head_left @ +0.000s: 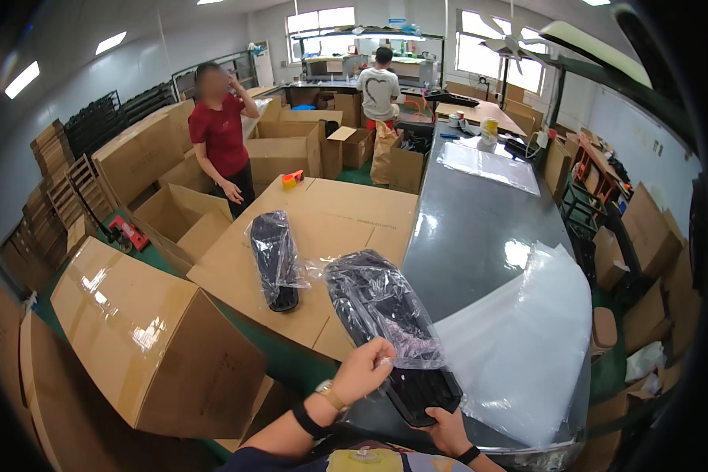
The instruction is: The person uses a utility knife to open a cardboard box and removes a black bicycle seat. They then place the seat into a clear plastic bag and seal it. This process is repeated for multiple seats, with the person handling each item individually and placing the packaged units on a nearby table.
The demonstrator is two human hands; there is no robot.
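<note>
A long black moulded part [421,396] is tilted in front of me, with a clear plastic bag [377,295] over most of its length. My left hand [362,371] is closed on the bag's edge at the part's left side. At the bare near end, my right hand [446,431] grips the black part, thumb on top. Farther left, a second black part [275,259] in a clear bag lies on a flat cardboard box [362,204]. To the right, a fanned stack of clear plastic bags [527,346] covers part of the grey table [488,220].
An orange tape roll [293,180] sits at the box's far edge. A large taped carton [126,315] stands at left. One person [224,138] in a red shirt stands beyond it; another [380,86] faces a far bench. Plastic sheeting [492,167] lies on the table's far end.
</note>
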